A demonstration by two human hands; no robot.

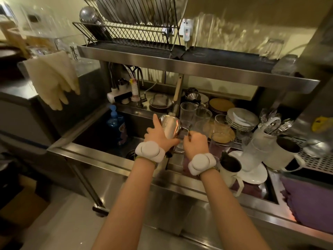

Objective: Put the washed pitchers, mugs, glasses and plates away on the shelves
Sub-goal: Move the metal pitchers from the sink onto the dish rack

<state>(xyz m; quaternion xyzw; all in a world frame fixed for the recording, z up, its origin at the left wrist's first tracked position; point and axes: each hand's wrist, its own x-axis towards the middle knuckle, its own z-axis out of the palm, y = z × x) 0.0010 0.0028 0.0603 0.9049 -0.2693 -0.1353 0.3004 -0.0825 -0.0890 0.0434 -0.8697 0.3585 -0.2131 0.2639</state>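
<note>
While both arms are stretched over the steel counter (115, 165), a small steel pitcher (170, 127) is held above the right edge of the sink (100, 134). The left hand (158, 135) is wrapped round the pitcher's body, thumb pointing up along its side, and the right hand (195, 142) is curled at the pitcher's handle (185, 132), fingers pinched on it. White padded bands are worn on both wrists.

Just behind and to the right of the pitcher, a cluster of clear glasses (196, 114) is seen standing on the draining area, with a stack of white plates (241, 119) and a stack of yellow-brown plates (220, 105) farther back. Nearer the front edge, a white mug (229, 170) and a second, larger white mug (282, 154) are seen beside a frosted glass (255, 154) resting on a white plate (252, 175). Cutlery is gathered in a holder (270, 127) at the right.

Above the sink, a steel shelf (198, 69) is fitted, on which a wire dish rack (133, 27) loaded with upright plates is set at the left and blurred glassware at the right. A blue soap bottle (116, 123) is seen inside the sink, and pale rubber gloves (54, 78) are hung at the left.
</note>
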